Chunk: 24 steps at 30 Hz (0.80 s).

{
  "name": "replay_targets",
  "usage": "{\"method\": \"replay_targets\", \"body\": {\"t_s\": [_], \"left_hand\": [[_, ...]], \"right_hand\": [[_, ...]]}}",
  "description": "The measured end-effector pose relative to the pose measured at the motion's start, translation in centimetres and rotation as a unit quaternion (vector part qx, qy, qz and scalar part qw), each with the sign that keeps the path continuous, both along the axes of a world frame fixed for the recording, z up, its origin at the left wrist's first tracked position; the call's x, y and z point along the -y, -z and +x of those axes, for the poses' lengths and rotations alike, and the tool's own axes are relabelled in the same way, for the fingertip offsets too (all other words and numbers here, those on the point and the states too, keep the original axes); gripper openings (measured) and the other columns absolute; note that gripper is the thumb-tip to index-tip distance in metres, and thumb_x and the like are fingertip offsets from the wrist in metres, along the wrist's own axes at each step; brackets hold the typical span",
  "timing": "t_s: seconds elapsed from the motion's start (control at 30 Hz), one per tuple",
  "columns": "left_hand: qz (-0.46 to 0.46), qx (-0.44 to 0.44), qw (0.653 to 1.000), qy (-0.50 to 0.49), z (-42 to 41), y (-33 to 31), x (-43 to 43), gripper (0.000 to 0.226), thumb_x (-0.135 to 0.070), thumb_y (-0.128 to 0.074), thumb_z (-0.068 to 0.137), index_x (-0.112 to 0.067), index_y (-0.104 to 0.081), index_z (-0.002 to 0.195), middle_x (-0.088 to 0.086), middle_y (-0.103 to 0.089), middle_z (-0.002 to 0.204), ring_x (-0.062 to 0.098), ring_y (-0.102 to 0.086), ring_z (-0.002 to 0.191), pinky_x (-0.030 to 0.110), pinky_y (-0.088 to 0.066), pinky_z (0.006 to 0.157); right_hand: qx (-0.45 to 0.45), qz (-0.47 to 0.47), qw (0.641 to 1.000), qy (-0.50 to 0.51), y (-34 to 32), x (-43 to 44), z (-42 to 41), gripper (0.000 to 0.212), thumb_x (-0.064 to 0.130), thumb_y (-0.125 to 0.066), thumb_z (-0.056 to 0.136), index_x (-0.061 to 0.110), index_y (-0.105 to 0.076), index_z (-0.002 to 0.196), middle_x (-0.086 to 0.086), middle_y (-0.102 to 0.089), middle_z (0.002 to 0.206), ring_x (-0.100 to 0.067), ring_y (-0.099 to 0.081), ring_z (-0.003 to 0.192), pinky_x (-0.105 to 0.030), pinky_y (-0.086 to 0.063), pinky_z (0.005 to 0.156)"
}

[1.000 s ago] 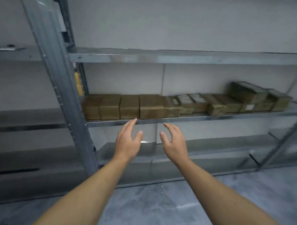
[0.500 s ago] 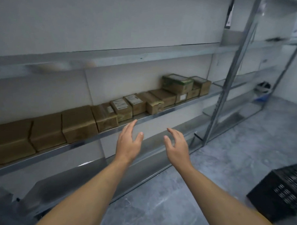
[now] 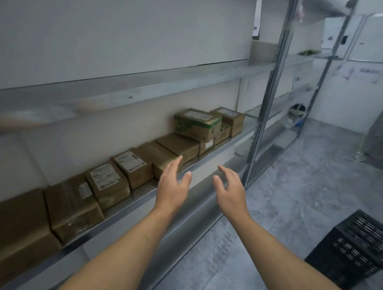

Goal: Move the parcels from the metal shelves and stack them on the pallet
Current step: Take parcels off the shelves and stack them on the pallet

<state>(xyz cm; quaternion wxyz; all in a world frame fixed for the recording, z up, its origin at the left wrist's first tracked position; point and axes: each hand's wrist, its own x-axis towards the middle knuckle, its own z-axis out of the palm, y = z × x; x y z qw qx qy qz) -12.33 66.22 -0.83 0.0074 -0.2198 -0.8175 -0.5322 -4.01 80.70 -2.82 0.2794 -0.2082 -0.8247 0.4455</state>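
I get one view only, worn on the head. It faces forward and down, angled along the metal shelves from near left to far right. The left hand and right hand sit mid-frame, close to the lens; grey floor fills the lower right.

Storeroom or small warehouse, going by the fittings. Bare metal shelving on slotted steel uprights just beyond the outstretched fingers, with a row of taped brown parcels running left of them and past their tips. Grey concrete floor below the fingers, black slatted pallet down to their right.
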Motion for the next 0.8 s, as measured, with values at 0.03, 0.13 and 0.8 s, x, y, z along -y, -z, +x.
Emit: {"method": "replay_targets", "body": {"t_s": [0.03,0.13,0.8], "left_hand": [[0.001,0.000,1.000,0.005,-1.1,-0.1,-1.1,0.054,-0.028,-0.059,0.100,-0.027,-0.042,0.152,-0.003,-0.041,0.156,0.014,-0.037,0.144,0.040,-0.031,0.120],[0.004,0.004,1.000,0.020,-3.2,-0.1,-3.8,0.054,-0.028,-0.058,0.100,-0.026,-0.042,0.152,-0.003,-0.041,0.155,0.013,-0.037,0.143,0.038,-0.031,0.120],[0.071,0.115,0.978,-0.158,-21.0,1.7,-23.9,0.067,-0.043,-0.062,0.097,-0.039,-0.030,0.155,-0.004,-0.033,0.161,0.018,-0.032,0.147,0.044,-0.032,0.119]], "right_hand": [[-0.002,-0.002,1.000,0.007,0.0,-0.8,-0.8,0.041,0.032,-0.051,0.104,0.022,-0.051,0.143,0.005,-0.048,0.145,-0.007,-0.044,0.131,-0.028,-0.036,0.110],[0.005,-0.008,1.000,0.020,0.4,-2.9,-2.8,0.040,0.032,-0.051,0.104,0.023,-0.051,0.143,0.006,-0.049,0.144,-0.006,-0.044,0.130,-0.032,-0.039,0.111],[0.017,-0.029,0.996,-0.087,-0.8,-25.7,-27.8,0.044,0.035,-0.050,0.104,0.025,-0.046,0.147,0.000,-0.044,0.149,-0.016,-0.044,0.136,-0.038,-0.036,0.116]]}}
